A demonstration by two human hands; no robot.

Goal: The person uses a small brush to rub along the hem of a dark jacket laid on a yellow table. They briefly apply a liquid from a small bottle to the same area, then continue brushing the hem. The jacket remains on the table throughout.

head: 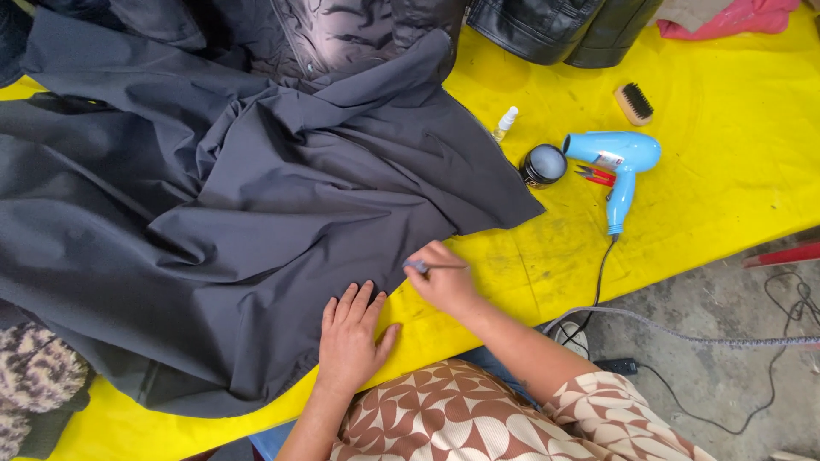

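Observation:
A large dark grey garment (231, 205) lies spread and creased over a yellow table (726, 171). My left hand (350, 337) rests flat, fingers apart, on the garment's near edge. My right hand (444, 277) is just to the right of it, by the garment's hem, pinching a thin pen-like tool (436, 267) with a small bluish tip that points left at the fabric. My patterned brown and white sleeves show at the bottom.
A blue hair dryer (619, 166) with its cord, a round dark tin (543, 165), red snips (595, 176), a small white spray bottle (505, 123) and a wooden brush (634, 104) lie at the right. Black leather jackets (555, 30) and a pink cloth (726, 19) sit at the far edge. Knitted fabric (34, 384) lies at lower left.

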